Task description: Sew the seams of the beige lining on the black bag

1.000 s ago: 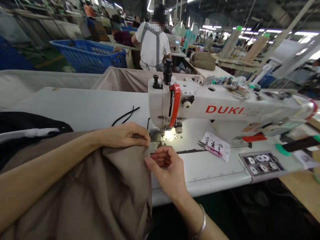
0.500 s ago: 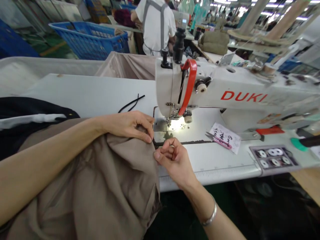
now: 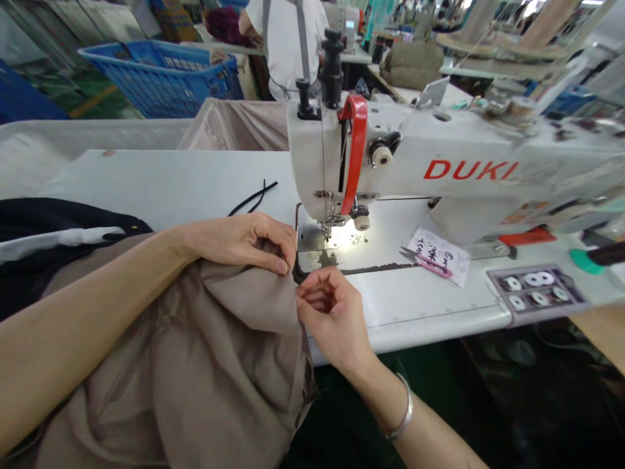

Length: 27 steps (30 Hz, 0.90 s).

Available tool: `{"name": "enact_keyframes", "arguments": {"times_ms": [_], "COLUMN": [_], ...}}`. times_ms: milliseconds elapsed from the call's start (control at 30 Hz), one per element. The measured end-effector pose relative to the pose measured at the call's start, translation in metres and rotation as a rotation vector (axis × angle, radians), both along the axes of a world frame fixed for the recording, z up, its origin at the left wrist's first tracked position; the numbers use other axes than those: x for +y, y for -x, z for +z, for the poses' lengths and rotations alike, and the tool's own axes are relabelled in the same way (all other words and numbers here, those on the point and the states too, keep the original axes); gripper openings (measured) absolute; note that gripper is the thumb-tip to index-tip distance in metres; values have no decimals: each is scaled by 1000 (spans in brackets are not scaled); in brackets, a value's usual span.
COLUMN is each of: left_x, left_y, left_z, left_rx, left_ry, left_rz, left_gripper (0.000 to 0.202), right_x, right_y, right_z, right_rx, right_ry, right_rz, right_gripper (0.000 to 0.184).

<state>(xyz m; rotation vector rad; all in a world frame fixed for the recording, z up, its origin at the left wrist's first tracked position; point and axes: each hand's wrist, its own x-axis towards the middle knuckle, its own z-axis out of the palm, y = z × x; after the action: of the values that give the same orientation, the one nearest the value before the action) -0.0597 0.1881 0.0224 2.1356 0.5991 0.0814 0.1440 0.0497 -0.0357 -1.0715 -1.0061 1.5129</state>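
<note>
A brown piece of fabric [image 3: 219,365] hangs in folds over the front left of the sewing table [image 3: 195,176]. My left hand [image 3: 244,241] pinches its upper edge, thumb against curled fingers. At the fabric's right edge, my right hand [image 3: 334,312] is closed in a pinch on the cloth. Both hands are just in front of and left of the sewing machine's [image 3: 415,156] needle area, where a lamp lights the metal plate [image 3: 349,251]. The fabric is apart from the presser foot [image 3: 326,231]. A silver bangle [image 3: 404,410] circles my right wrist.
Pink-handled thread snips [image 3: 432,264] lie on a paper note [image 3: 446,254] right of the needle. A bobbin tray [image 3: 537,296] sits farther right. Black cord [image 3: 254,197] lies behind my left hand. Beyond are a blue basket [image 3: 161,75] and a person in white [image 3: 295,45].
The view has shifted slightly, so the machine appears a little farther left. My right hand's fingers have drawn closer together at the fabric edge. My left hand keeps its pinch.
</note>
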Motion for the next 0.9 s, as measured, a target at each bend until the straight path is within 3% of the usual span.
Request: {"name": "enact_keyframes", "arguments": {"times_ms": [167, 367, 567, 767, 900], "left_x": [-1, -1, 6, 25, 39], "left_y": [-3, -6, -5, -20, -32], "left_z": [1, -2, -6, -26, -43], "left_rx": [17, 62, 121, 152, 112], "left_ry": [-1, -20, -66, -102, -126], "left_rz": [-1, 14, 75, 161, 222], "left_gripper": [20, 19, 24, 27, 27], "right_x": [-2, 8, 22, 38, 51], "right_y": [-3, -10, -17, -38, -50], "right_z": [1, 1, -5, -11, -13], "right_rx": [31, 69, -46, -408, -721], "right_ry": [-63, 34, -2, -175, -406], "right_rz": [16, 52, 56, 77, 120], "right_gripper": [9, 32, 28, 7, 16]}}
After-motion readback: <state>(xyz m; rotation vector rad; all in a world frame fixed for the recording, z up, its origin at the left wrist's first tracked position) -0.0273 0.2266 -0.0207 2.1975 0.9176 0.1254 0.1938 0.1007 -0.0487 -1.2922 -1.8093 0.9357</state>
